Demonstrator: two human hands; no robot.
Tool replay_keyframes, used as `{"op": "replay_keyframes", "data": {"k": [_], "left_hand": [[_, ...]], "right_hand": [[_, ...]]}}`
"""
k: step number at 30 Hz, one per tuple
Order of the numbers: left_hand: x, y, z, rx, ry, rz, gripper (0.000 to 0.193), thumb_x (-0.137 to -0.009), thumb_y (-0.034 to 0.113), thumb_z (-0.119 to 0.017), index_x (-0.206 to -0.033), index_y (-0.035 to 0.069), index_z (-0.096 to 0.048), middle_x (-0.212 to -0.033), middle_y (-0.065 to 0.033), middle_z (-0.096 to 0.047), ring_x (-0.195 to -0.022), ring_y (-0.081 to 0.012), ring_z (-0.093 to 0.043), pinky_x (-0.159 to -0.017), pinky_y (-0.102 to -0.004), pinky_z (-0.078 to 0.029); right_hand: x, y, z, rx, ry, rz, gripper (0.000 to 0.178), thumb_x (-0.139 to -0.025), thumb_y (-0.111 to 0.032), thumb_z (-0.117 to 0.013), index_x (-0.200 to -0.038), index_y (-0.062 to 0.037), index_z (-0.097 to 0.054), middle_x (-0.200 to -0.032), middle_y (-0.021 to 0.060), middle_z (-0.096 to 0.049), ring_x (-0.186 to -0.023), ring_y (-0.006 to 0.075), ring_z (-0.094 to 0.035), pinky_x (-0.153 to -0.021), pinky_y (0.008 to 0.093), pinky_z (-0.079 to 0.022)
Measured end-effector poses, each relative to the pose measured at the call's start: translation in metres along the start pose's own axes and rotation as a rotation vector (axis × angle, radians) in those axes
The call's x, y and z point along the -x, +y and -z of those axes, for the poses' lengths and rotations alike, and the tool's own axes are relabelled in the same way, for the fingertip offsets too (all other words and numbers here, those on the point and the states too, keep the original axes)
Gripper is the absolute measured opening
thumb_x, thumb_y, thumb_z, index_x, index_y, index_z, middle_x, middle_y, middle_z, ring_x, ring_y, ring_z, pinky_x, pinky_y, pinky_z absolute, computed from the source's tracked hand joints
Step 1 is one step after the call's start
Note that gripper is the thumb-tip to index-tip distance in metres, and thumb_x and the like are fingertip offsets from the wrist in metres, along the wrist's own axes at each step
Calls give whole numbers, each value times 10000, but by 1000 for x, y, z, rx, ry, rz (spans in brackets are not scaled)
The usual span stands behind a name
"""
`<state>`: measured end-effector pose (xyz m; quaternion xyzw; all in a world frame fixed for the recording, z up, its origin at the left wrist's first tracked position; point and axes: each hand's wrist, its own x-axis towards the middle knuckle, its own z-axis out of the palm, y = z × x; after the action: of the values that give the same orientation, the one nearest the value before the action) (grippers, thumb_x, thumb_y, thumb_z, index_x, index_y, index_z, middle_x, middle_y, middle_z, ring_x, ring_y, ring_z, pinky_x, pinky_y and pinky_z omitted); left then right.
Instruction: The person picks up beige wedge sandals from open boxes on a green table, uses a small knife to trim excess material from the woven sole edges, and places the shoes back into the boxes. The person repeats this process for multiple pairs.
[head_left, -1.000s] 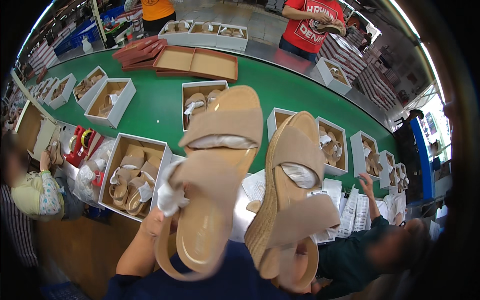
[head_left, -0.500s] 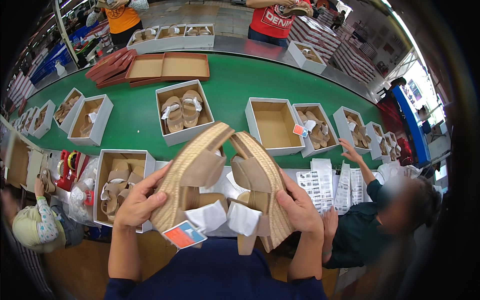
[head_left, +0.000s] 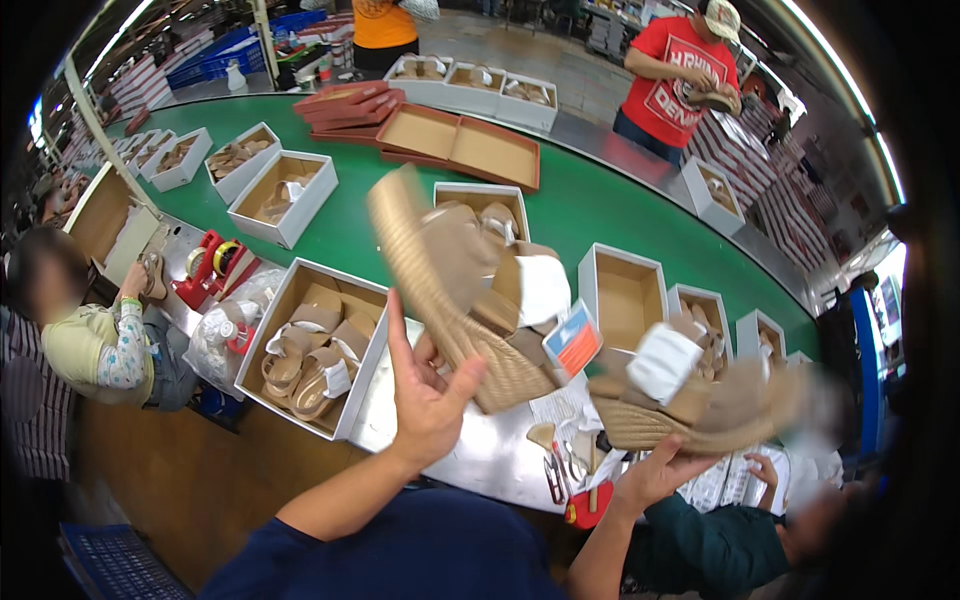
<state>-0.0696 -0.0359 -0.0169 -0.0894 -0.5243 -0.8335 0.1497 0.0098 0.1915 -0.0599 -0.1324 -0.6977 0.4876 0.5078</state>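
My left hand (head_left: pixel 432 385) grips a tan wedge sandal (head_left: pixel 455 290) with a woven sole edge, tilted with its toe or heel end up. White paper wraps its strap, and an orange-and-blue tag (head_left: pixel 573 340) hangs by it. My right hand (head_left: pixel 660 478) holds the matching wedge sandal (head_left: pixel 700 405) from below, its sole lying roughly level; its far end is blurred by motion. Left of my left hand stands a white shoebox (head_left: pixel 312 345) with several tan sandals in it. Behind the raised sandals sits another white shoebox (head_left: pixel 480 195), partly hidden.
Several white shoeboxes, one an open box without shoes (head_left: pixel 622 292), line the green conveyor belt (head_left: pixel 390 215). Brown lids (head_left: pixel 460 145) lie stacked beyond. Pliers (head_left: pixel 555 475) and a red tape dispenser (head_left: pixel 215 275) rest on the metal bench. Co-workers sit left (head_left: pixel 100 340) and right (head_left: pixel 715 545).
The two sandals, held together before, are now apart; the right one has swung right and down to lie level. The view has turned, so the bench tools now show.
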Motion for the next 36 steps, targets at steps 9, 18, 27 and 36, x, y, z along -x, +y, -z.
{"op": "replay_keyframes", "data": {"k": [9, 18, 27, 36], "left_hand": [[32, -17, 1, 1163, -82, 788, 425, -1047, 270, -454, -1405, 41, -432, -1421, -107, -506, -1327, -242, -474, -1137, -400, -395], [38, -6, 20, 1047, -243, 864, 578, -1021, 335, -506, -1502, 84, -307, -1515, -112, -400, -1393, -241, -400, -1173, -403, -319], [31, -3, 90, 460, -435, 1017, 790, -857, 445, -643, -1449, 8, -357, -1371, -199, -506, -1205, -308, -572, -960, -427, -520], [53, -16, 107, 1079, -710, 1191, 691, -815, 559, -566, -1156, -40, -515, -1025, -166, -552, -804, -267, -552, -730, -363, -446]], "right_hand": [[41, -55, -53, -1547, -145, -1124, 476, -1056, -333, -414, -1427, -34, -403, -1456, 145, -466, -1298, 290, -505, -1092, 434, -460], [56, -57, -50, -1708, -310, -1182, 544, -994, -379, -531, -1435, -77, -429, -1457, 124, -477, -1335, 273, -471, -1102, 456, -421], [88, -2, -24, -1532, -736, -1510, 873, -821, -649, -597, -1376, 0, -413, -1168, 199, -576, -1037, 332, -567, -895, 472, -472], [105, 1, -30, -1718, -1226, -1408, 927, -709, -577, -739, -1314, 48, -419, -1013, 245, -566, -814, 351, -575, -730, 451, -477]]}}
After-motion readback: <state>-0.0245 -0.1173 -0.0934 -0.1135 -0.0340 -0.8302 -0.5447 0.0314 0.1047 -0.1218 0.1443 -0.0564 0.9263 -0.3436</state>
